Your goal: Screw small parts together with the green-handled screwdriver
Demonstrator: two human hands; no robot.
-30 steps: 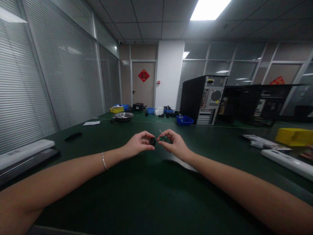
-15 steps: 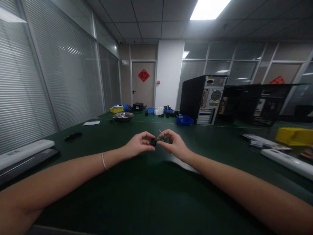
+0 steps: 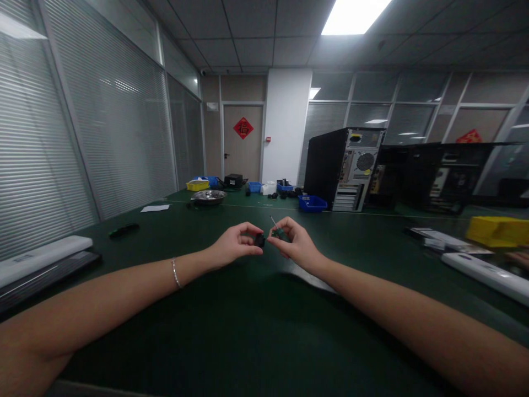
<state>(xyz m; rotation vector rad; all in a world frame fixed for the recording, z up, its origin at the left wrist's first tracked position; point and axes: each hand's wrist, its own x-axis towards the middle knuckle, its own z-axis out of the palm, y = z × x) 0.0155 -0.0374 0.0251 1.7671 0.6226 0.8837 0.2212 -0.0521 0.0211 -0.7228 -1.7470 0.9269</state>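
My left hand (image 3: 233, 243) is closed, with a small black piece (image 3: 259, 240) pinched between thumb and fingers. Across a narrow gap, my right hand (image 3: 298, 242) is curled around a small screwdriver (image 3: 280, 234). The thin metal shaft points up and to the left, and its green handle is partly covered by the fingers. A tiny greenish part sits at the right thumb and fingertip, too small to make out. Both hands are raised over the green table top (image 3: 248, 325). Under the right forearm lies a pale flat sheet (image 3: 309, 275), partly hidden.
A black computer tower (image 3: 330, 168) stands beyond my right hand, a blue bin (image 3: 312, 203) beside it. A round metal dish (image 3: 209, 197) sits back left. Dark green tool (image 3: 124, 230) and long white bar (image 3: 49, 253) lie left; a yellow bin (image 3: 496, 230) and white bar (image 3: 487, 273) right.
My right hand has drawn slightly right, so the gap to the black piece is wider. The screwdriver shaft has shifted right with it. My left hand has hardly moved.
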